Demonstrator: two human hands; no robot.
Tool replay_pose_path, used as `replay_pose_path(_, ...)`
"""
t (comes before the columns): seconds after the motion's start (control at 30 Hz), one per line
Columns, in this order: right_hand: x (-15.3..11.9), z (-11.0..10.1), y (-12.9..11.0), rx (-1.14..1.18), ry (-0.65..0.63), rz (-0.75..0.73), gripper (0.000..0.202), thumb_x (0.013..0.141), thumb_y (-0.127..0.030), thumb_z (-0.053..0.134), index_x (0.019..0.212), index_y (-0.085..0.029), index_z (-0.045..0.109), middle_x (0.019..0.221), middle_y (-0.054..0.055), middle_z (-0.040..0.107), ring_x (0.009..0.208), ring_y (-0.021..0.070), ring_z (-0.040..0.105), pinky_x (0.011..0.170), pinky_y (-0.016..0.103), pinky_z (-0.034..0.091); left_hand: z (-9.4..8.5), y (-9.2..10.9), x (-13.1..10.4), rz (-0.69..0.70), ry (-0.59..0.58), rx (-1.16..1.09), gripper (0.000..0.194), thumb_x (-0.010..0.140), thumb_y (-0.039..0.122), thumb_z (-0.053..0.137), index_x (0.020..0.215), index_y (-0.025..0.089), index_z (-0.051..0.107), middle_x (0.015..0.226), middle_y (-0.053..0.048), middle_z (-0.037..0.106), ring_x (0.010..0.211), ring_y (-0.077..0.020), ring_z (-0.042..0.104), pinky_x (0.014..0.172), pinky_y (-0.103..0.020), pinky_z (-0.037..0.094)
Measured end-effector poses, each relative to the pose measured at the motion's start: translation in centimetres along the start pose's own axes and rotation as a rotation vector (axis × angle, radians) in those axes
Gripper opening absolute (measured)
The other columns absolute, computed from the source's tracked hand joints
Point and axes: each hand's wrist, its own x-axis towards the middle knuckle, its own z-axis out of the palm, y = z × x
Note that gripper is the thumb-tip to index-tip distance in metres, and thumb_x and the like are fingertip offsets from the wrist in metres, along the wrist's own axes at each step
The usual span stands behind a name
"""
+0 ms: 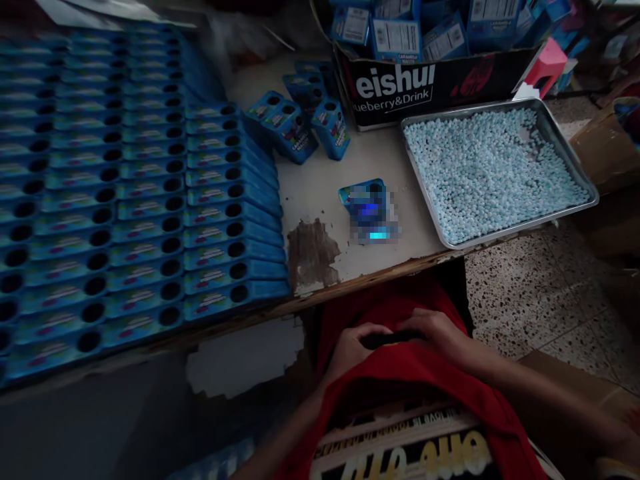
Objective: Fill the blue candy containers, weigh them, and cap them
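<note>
Both my hands are down at my waist, below the table edge, closed on the cloth of a red apron (400,373). My left hand (357,347) has its fingers curled at the apron, partly hidden by the fold. Close beside it, my right hand (440,333) grips the same cloth, fingertips near those of the left. A dark gap shows between the two. In front of me on the table lies a small blue box (365,193) with a round hole, part of it pixelated. To its right, a metal tray (445,241) holds many small pale blue and white candies (490,173).
Rows of blue boxes with round holes (210,220) cover the table's left side. Several more blue boxes (295,133) stand behind. A black carton (435,90) full of blue boxes sits at the back. The wooden table edge (350,280) is worn.
</note>
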Motion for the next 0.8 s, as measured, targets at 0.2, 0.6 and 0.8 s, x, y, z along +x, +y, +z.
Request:
replay_pose_path(0.2, 0.9, -0.3, 0.3, 0.131, -0.048, 0.184, 0.031, 0.08, -0.007, 0.078, 0.108, -0.018, 0.086, 0.087, 0.002, 0.076, 0.076, 0.0144, 0.063, 0.067, 0.023, 0.043, 0.3, -0.3, 0.0, -0.11, -0.013, -0.07, 0.042, 0.059, 0.045, 0.081, 0.089, 0.017, 0.088, 0.088, -0.008, 0.083, 0.087, -0.0273, 0.075, 0.086, -0.035, 0.057)
replay_pose_path(0.6, 1.2, 0.4, 0.7, 0.24, 0.031, 0.178, 0.031, 0.075, -0.016, 0.081, 0.105, -0.018, 0.087, 0.08, 0.001, 0.073, 0.067, 0.0122, 0.057, 0.061, 0.022, 0.038, -0.3, -0.8, -0.1, 0.087, 0.059, 0.042, 0.033, 0.064, 0.044, 0.08, 0.086, 0.02, 0.088, 0.087, -0.007, 0.082, 0.085, -0.026, 0.076, 0.082, -0.032, 0.058)
replay_pose_path(0.8, 1.0, 0.7, 0.7, 0.214, 0.077, 0.205, 0.03, 0.078, -0.014, 0.078, 0.107, -0.016, 0.085, 0.089, 0.003, 0.076, 0.075, 0.0137, 0.061, 0.067, 0.023, 0.042, 0.1, -1.5, 0.4, 0.022, 0.045, 0.008, 0.035, 0.059, 0.042, 0.079, 0.086, 0.02, 0.087, 0.086, -0.006, 0.083, 0.086, -0.0263, 0.076, 0.083, -0.032, 0.059)
